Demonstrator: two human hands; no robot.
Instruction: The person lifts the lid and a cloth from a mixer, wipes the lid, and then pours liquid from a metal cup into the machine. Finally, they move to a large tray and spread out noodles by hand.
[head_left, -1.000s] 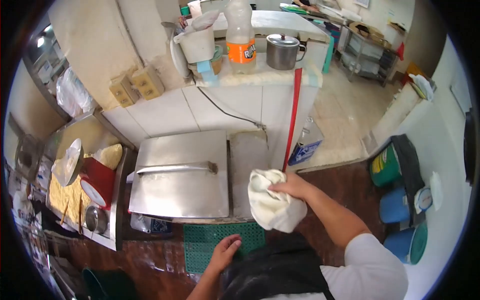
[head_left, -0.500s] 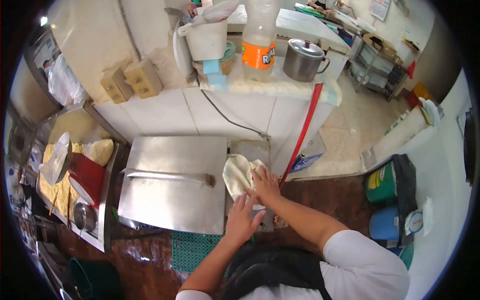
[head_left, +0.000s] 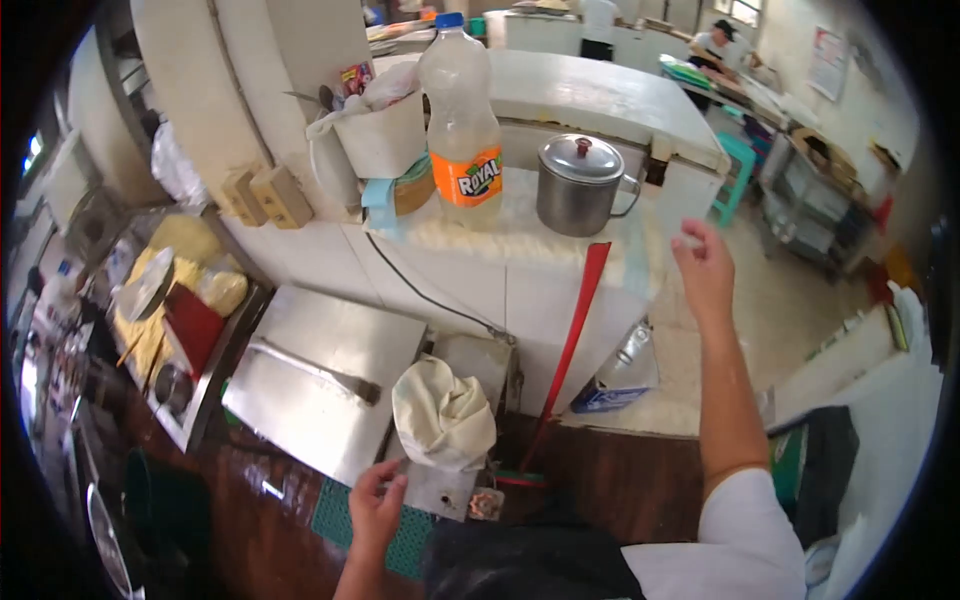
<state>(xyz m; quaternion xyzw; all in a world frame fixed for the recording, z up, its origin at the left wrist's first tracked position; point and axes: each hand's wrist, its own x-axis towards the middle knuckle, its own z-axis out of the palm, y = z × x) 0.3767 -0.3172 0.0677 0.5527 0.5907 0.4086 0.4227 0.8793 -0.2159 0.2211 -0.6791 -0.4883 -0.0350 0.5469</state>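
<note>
A crumpled cream cloth (head_left: 443, 415) lies on the metal ledge beside the steel lid (head_left: 320, 375). My left hand (head_left: 376, 505) is just below and left of it, fingers loosely bent and apart, holding nothing and not touching the cloth. Out to the right, my right hand (head_left: 706, 262) is raised in the air with its fingers a little curled and nothing visible in them. It is nearest the lidded metal mug (head_left: 578, 190) on the tiled ledge, clear of its handle. Left of the mug stands a large Royal soda bottle (head_left: 466, 130) with a blue cap.
A red stick (head_left: 580, 330) leans against the ledge. A white tub (head_left: 380, 135) with utensils stands left of the bottle. At far left, a tray (head_left: 190, 425) bears yellow crumbly food and a red scale (head_left: 194, 325). Another person (head_left: 712, 48) works at the back.
Both my hands have come off the cloth: the right has swung up and right, the left has drawn back left. My view has tilted up, showing more of the back room.
</note>
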